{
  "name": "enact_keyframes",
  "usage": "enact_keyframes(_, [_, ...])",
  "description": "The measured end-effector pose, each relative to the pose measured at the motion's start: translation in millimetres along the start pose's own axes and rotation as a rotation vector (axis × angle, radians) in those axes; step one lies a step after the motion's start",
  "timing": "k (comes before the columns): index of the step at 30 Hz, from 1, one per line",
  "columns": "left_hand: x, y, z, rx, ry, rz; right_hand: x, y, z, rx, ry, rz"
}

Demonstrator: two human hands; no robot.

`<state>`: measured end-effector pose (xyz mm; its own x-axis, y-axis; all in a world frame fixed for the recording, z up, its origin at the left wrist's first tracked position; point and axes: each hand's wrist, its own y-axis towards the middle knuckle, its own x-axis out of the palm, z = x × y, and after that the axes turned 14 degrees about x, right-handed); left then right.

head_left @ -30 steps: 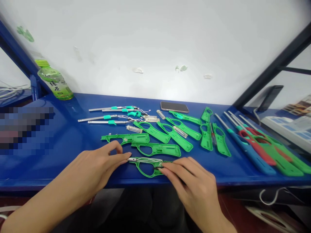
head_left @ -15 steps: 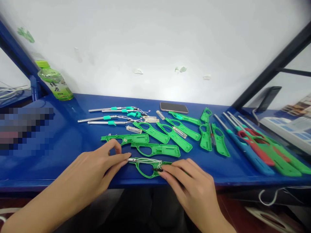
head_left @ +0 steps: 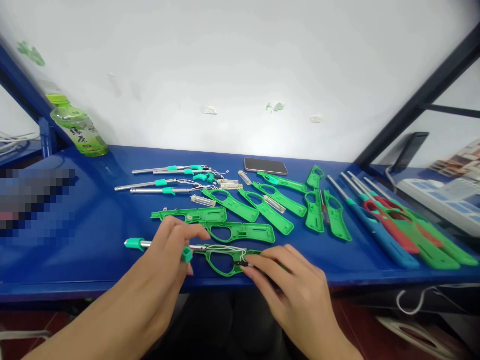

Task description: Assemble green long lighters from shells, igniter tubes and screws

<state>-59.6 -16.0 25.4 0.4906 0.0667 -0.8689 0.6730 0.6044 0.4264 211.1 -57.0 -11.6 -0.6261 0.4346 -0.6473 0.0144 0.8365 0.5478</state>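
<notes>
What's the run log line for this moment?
Left hand: at metal tube and teal plastic piece | Right hand: pinching black part at green lighter half-shell | Farther back: smartphone

Brt overall, wall (head_left: 240,60) brightest nr ctr, edges stretched, L patch (head_left: 32,200) pixelated

two hands (head_left: 163,267) (head_left: 294,282), four loose rods (head_left: 153,191)

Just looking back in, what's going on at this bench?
A person's left hand holds a small teal piece in front of a metal tube. The right hand pinches a black part at a green half-shell, with white wires along its far edge. More green half-shells lie beyond on the blue table.
</notes>
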Motion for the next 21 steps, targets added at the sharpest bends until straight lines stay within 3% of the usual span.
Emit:
enact_keyframes(5, [4.8,20.8,5.1,0.106,-0.123,0.063,1.2,-0.2,1.2,0.013,0.030,-0.011])
enact_keyframes(10, [6.2,18.8,8.8,-0.043,-0.156,0.051,3.3,-0.2,2.7,0.040,0.067,-0.005])
enact_keyframes(18, [5.0,10.9,3.2,-0.014,-0.104,-0.017,4.5,-0.3,3.8,0.048,0.091,-0.004])
enact_keyframes(21, [4.8,17.4,2.0,0.031,-0.059,0.030,4.8,-0.1,3.9,0.061,0.109,-0.008])
